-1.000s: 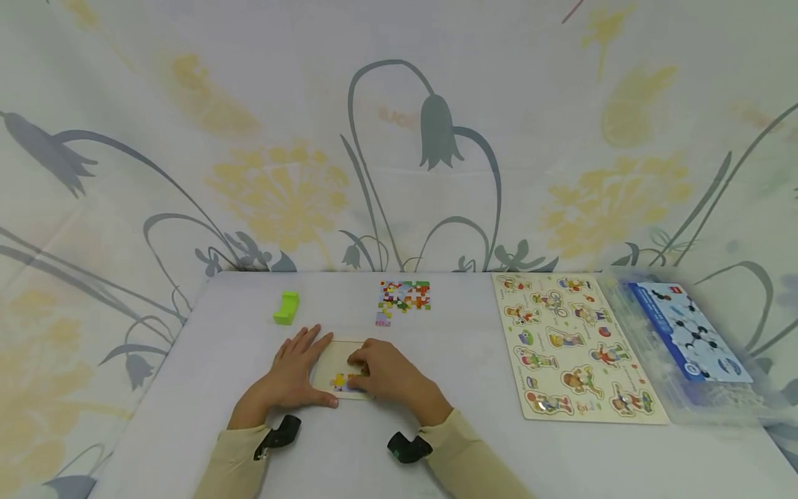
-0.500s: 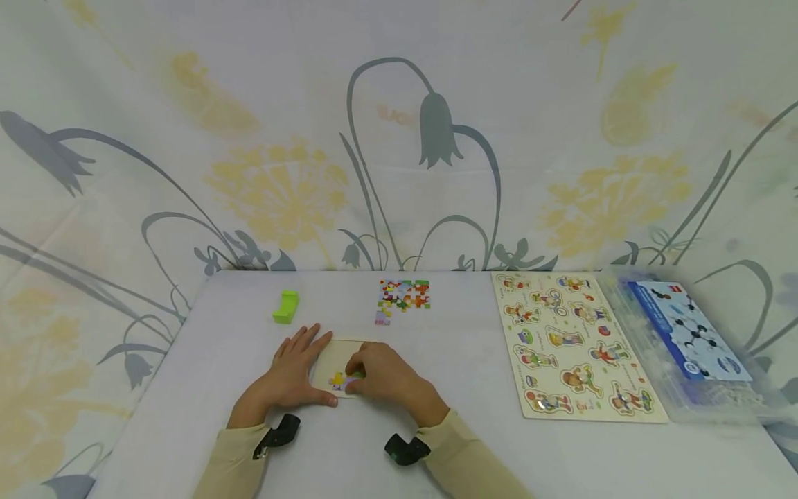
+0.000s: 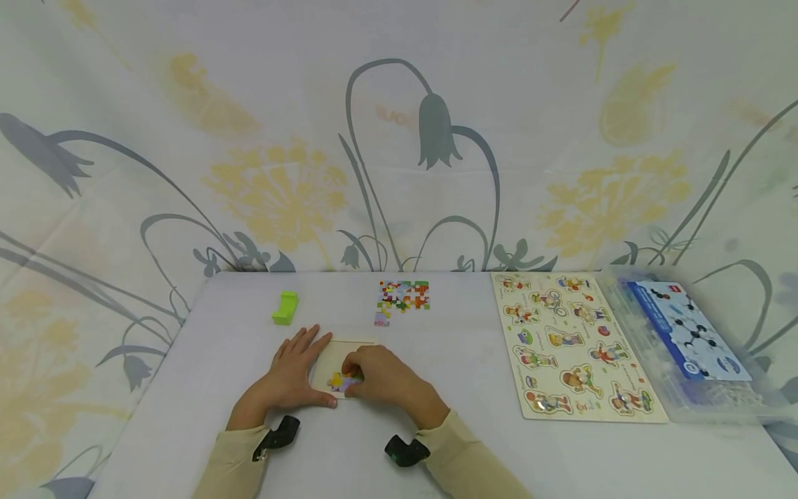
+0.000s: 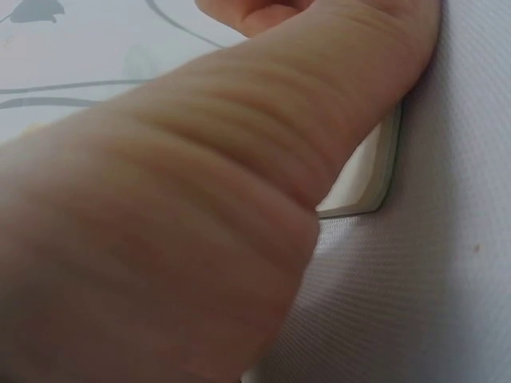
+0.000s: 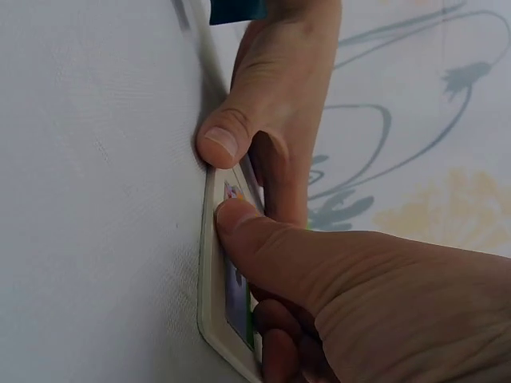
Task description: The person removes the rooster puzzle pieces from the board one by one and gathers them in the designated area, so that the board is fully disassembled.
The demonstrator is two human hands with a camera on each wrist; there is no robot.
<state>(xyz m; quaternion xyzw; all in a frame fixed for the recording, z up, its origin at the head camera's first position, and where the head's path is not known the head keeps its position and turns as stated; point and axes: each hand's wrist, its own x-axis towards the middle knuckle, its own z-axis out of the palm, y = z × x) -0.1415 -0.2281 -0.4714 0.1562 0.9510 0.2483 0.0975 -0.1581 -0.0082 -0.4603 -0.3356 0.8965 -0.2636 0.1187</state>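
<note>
A shallow cream puzzle tray (image 3: 333, 351) lies on the white tabletop between the hands. My left hand (image 3: 296, 371) rests along its left side, fingers spread and straight, thumb at the near left corner. Inside the tray's near part are joined jigsaw pieces (image 3: 337, 382), yellow and purple. My right hand (image 3: 382, 374) reaches over the tray from the right and pinches these pieces between thumb and curled fingers, covering their right end. The right wrist view shows the thumb pressed on the near edge of the purple strip (image 5: 237, 299). Mostly wrist and thumb base fill the left wrist view.
Beyond the tray lies a partly joined jigsaw (image 3: 405, 294), with a loose-looking purple piece (image 3: 382, 319) at its lower left. A bright green block (image 3: 286, 308) stands back left. To the right are a wooden figure board (image 3: 564, 346) and a clear plastic box (image 3: 717, 402) with a blue-and-white booklet (image 3: 692, 333).
My right hand and the jigsaw pieces under its fingers have slid slightly left within the tray. The left hand has stayed in place.
</note>
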